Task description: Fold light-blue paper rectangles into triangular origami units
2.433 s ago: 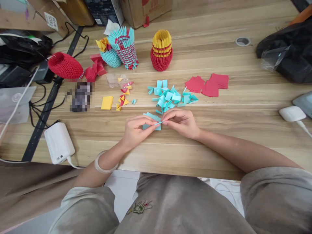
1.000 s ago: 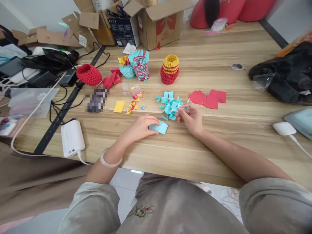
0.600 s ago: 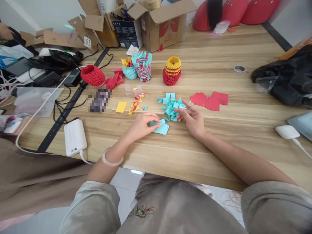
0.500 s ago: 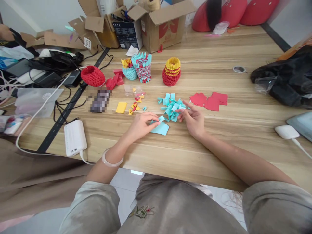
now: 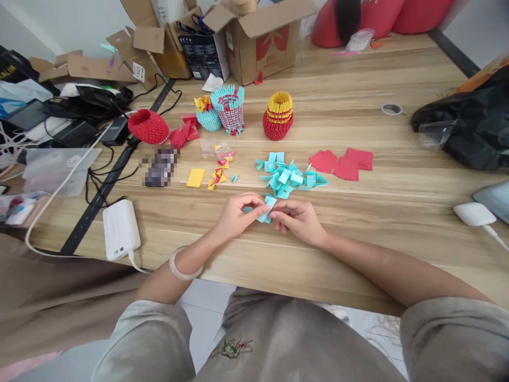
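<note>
A small light-blue paper piece (image 5: 269, 206) is pinched between the thumb and fingers of my left hand (image 5: 239, 214). My right hand (image 5: 299, 218) meets it from the right, its fingertips closed on the edge of the same piece. Flat blue paper lies partly hidden under my hands. Just beyond them is a loose pile of folded blue pieces (image 5: 284, 176). Red paper sheets (image 5: 347, 166) lie to the right of the pile, and a yellow paper stack (image 5: 195, 178) is to the left, beside small yellow and red folded pieces (image 5: 218, 175).
Behind stand a red and yellow paper vase (image 5: 278, 116), a blue and red one (image 5: 230, 110) and a red paper bowl (image 5: 148, 126). A white power bank (image 5: 121, 229) with a cable is at left. Cardboard boxes (image 5: 264, 45) line the back; a tape roll (image 5: 392, 109) lies right.
My right hand has moved from the blue pile down and left to the piece in my left hand, closing its fingers there. More folded blue pieces show at the pile's right side.
</note>
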### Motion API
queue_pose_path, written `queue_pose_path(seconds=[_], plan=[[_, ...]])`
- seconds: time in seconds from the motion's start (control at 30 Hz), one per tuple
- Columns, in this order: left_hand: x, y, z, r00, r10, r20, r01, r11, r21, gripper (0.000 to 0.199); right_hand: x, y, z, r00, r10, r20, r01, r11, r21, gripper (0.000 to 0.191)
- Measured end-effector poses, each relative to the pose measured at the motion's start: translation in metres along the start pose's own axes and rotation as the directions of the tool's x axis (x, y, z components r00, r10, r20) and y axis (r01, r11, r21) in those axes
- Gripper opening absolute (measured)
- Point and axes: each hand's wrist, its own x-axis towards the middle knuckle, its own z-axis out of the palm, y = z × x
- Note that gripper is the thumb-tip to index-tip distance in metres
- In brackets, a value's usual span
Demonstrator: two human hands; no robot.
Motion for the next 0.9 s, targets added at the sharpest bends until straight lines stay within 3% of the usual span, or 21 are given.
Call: queue_pose_path(seconds=[0.2, 0.4, 0.67, 0.9], plan=[[-0.002, -0.003, 0.003, 1.0, 0.016, -0.013, -0.016, 0.999, 0.038, 0.015, 0.006, -0.005, -0.003, 0.996, 0.09, -0.006, -0.09, 0.994, 0.059, 0.037], [-0.004, -0.004, 0.005, 0.999, -0.021, -0.03, 0.023, 0.998, 0.065, 0.017, 0.008, -0.003, -0.007, 0.996, 0.08, 0.033, -0.081, 0.996, 0.038, 0.035], [-0.006, -0.003, 0.013, 0.971, -0.168, -0.169, 0.151, 0.982, -0.111, 0.026, 0.008, -0.003, -0.008, 0.996, 0.081, 0.039, -0.084, 0.994, 0.071, 0.033], [-0.007, -0.006, 0.012, 0.981, -0.102, -0.163, 0.094, 0.994, -0.057, 0.021, 0.008, -0.004, -0.008, 0.998, 0.068, 0.014, -0.069, 0.993, 0.099, 0.034]])
